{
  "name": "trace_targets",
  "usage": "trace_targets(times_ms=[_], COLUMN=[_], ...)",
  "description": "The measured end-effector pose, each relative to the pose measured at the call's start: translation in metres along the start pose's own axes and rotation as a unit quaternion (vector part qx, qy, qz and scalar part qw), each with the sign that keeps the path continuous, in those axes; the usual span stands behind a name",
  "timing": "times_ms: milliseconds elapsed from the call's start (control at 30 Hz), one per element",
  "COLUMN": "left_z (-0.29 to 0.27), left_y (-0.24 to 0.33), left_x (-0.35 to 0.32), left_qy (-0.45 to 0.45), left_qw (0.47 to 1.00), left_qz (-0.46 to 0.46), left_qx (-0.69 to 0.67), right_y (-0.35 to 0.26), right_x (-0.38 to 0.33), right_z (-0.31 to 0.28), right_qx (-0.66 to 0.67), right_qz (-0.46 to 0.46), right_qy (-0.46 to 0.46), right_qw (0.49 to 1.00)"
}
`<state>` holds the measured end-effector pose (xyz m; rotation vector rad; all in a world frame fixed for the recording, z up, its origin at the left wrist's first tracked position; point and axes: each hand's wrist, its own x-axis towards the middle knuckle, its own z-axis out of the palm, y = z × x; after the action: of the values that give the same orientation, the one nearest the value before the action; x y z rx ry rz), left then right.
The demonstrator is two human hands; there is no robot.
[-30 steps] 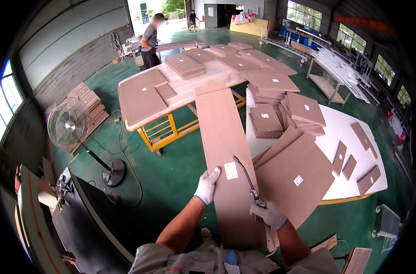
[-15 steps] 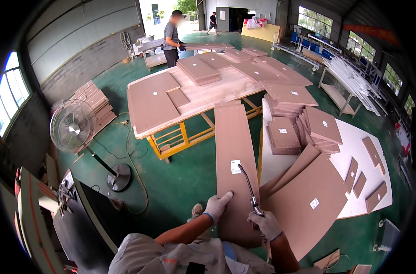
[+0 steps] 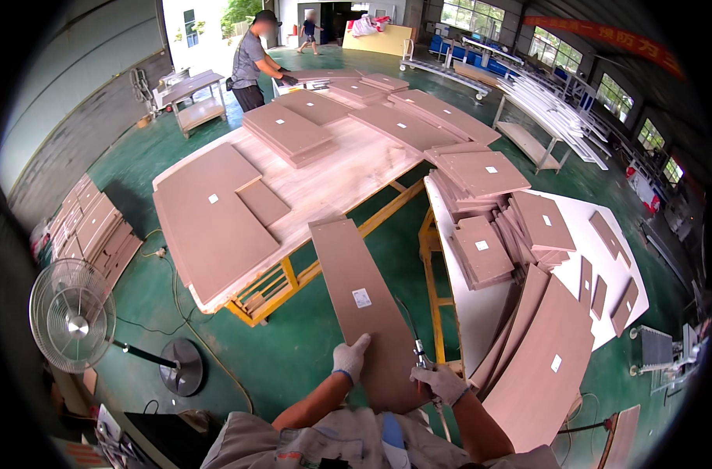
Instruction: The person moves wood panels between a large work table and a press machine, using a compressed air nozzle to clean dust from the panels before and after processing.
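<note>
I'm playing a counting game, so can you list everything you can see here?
long board: one, brown, before the person
nozzle tool: one, black and silver, right hand
loose boards: many, brown, on bench and table
bench: one, pale with yellow frame, centre
table: one, white top, right
fan: one, grey and black, left
stacked boards: several, brown, floor behind fan
strips: many, white, back right
panel: one, yellow, far back
floor: one, green, underneath
co-worker: one, grey top, bench's far end
distant person: one, dark top, far back
left fingers: one set, white-gloved, board's left edge
right fingers: one set, white-gloved, around tool
</note>
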<state>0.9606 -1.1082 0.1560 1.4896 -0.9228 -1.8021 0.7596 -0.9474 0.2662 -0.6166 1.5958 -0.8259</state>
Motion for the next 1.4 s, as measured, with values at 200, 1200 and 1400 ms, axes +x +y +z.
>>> trace_targets(times_ms=[200,1200,1400], left_z=[-0.015,0.227,0.225], left_y=[0.066,0.290,0.025], left_x=[0.102,0.568,0.447], left_qy=[-0.021,-0.199,-0.395], left_qw=[0.998,0.941,0.844], left_qz=[-0.037,0.009,-0.325], left_qx=[0.042,-0.274,-0.158], right_y=[-0.028,0.041,0.077], right_x=[0.073,0.031,-0.022], right_z=[0.044,0.037,0.079], right_qx=[0.101,0.259,0.130], right_qz=[-0.061,0.104,0.173], right_qy=[0.054,0.382,0.493], right_qw=[0.992,0.881,0.843])
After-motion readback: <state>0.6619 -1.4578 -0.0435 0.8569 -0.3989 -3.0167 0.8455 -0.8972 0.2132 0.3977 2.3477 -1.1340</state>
